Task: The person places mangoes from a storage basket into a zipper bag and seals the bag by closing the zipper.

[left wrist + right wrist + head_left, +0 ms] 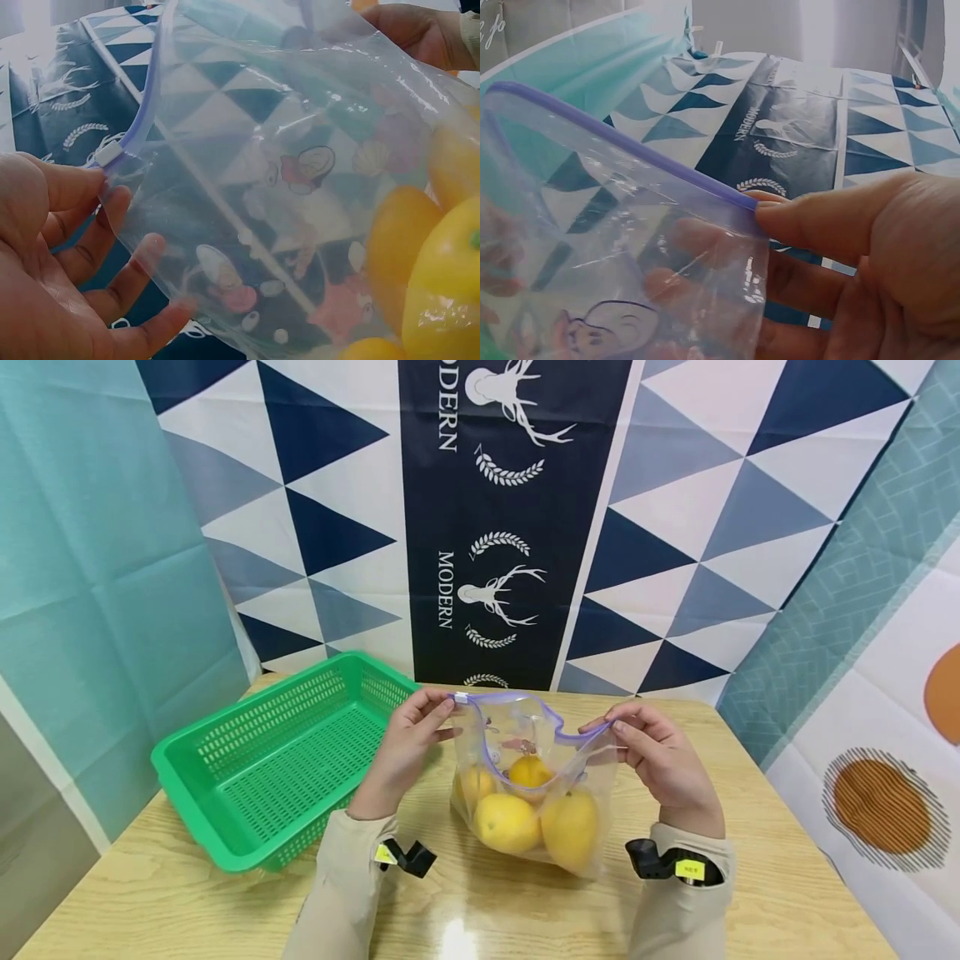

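Observation:
A clear zip bag (517, 841) with a purple rim and a white slider (461, 698) stands on the table, its mouth parted. Several yellow fruits (507, 823) that look like mangoes or lemons lie inside it, one more orange fruit (529, 772) among them. My left hand (408, 739) pinches the bag's left top corner beside the slider, thumb against forefinger. With thumb and fingers my right hand (660, 752) pinches the right top corner. Cartoon sea prints (330, 307) show on the bag's wall in the left wrist view.
To the left a green perforated basket (281, 777) stands on the wooden table (480, 910), nothing seen in it. Patterned cloth (502, 527) hangs behind the table's back edge, and more cloth hangs at both sides.

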`<state>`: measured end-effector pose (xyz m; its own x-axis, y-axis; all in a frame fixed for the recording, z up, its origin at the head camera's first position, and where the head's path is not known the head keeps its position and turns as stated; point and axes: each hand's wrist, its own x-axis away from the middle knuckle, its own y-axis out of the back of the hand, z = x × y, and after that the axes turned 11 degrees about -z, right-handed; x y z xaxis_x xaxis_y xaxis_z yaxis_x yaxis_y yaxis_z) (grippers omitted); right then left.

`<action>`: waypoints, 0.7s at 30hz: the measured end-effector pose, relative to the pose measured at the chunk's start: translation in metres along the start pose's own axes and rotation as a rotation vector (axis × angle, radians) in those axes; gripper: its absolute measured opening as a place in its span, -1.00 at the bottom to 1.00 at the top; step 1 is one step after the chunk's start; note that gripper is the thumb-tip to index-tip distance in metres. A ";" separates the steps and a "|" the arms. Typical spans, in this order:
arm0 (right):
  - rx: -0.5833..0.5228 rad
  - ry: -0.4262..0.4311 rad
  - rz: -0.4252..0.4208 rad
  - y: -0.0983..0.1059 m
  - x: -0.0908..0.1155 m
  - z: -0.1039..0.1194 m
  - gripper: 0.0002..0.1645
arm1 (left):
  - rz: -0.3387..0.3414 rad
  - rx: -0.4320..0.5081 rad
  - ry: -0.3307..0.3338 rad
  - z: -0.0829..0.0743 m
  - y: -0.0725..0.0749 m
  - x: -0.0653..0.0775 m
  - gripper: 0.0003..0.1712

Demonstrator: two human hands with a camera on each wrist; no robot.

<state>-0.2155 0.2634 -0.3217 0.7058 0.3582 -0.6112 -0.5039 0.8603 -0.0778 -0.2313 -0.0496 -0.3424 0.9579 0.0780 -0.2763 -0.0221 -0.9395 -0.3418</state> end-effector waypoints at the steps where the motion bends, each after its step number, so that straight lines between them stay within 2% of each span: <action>1: -0.015 0.007 -0.009 0.000 0.000 0.000 -0.62 | -0.002 0.007 0.003 -0.001 0.001 0.000 -0.80; 7: -0.122 0.086 -0.033 0.002 0.000 0.000 -0.63 | -0.016 0.032 0.012 -0.003 0.007 -0.001 -0.77; 14: -0.065 0.095 -0.222 0.005 0.002 0.001 -0.64 | -0.039 0.040 0.031 -0.005 0.011 -0.002 -0.78; 21: -0.071 0.087 -0.376 0.006 0.001 -0.002 -0.70 | -0.031 0.033 0.055 -0.006 0.016 -0.003 -0.81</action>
<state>-0.2186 0.2683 -0.3243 0.8045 -0.0117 -0.5938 -0.2537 0.8972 -0.3614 -0.2330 -0.0669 -0.3410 0.9727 0.0877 -0.2151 -0.0004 -0.9254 -0.3790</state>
